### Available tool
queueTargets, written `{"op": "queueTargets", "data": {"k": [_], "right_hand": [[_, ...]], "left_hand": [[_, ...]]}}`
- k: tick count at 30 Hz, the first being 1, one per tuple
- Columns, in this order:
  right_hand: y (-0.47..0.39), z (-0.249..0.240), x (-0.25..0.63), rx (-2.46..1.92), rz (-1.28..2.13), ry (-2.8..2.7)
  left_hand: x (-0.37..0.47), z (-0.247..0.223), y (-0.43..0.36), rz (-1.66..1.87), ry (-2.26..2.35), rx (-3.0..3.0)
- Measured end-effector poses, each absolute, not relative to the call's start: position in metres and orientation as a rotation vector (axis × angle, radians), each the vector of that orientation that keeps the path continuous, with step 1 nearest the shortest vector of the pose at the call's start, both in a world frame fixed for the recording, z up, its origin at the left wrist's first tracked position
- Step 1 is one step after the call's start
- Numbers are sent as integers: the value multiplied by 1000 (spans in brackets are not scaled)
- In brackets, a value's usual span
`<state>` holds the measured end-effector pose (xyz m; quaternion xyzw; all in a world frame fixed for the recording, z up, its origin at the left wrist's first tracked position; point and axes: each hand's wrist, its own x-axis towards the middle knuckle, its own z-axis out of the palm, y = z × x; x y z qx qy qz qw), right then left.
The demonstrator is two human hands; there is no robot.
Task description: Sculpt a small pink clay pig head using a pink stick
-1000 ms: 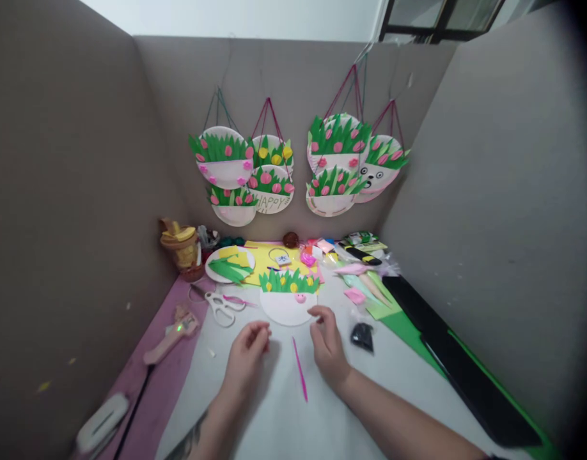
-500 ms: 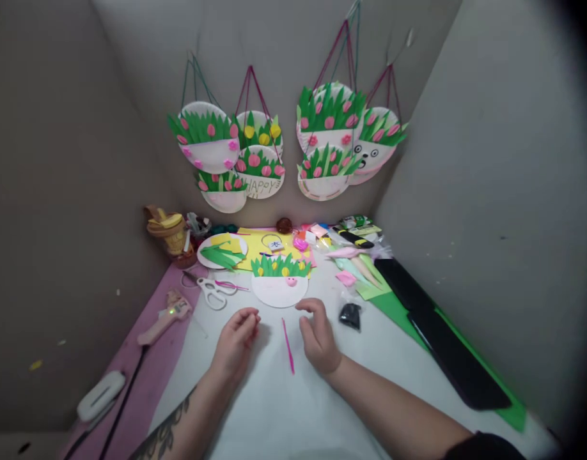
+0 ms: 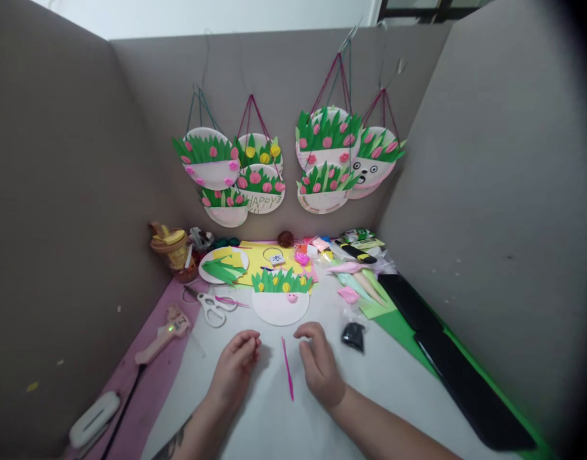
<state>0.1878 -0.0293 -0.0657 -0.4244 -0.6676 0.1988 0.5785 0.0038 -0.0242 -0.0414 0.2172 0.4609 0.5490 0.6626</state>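
Note:
On the white table surface, my left hand rests with its fingers curled and pressed together; whether anything small is between them is hidden. To its right my right hand is curved with thumb and index finger apart, holding nothing. Between the hands lies a thin pink strip, touched by neither. Just beyond them sits a white paper-plate pocket with green paper grass, yellow flowers and a small pink piece on its front.
White scissors, a pink glue gun and a plate with green paper are left. A black clay bag and long black trays are right. Decorated plates hang on the back wall.
The view has tilted upward, so the table and both hands appear lower and the top of the back wall shows. The hands keep nearly the same pose.

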Motion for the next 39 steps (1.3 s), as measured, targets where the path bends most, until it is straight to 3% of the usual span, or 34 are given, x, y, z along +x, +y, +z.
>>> {"op": "queueTargets", "data": {"k": [39], "right_hand": [[-22, -59, 170, -865, 327, -1835]], "left_hand": [[19, -23, -19, 1134, 1055, 1209]]}}
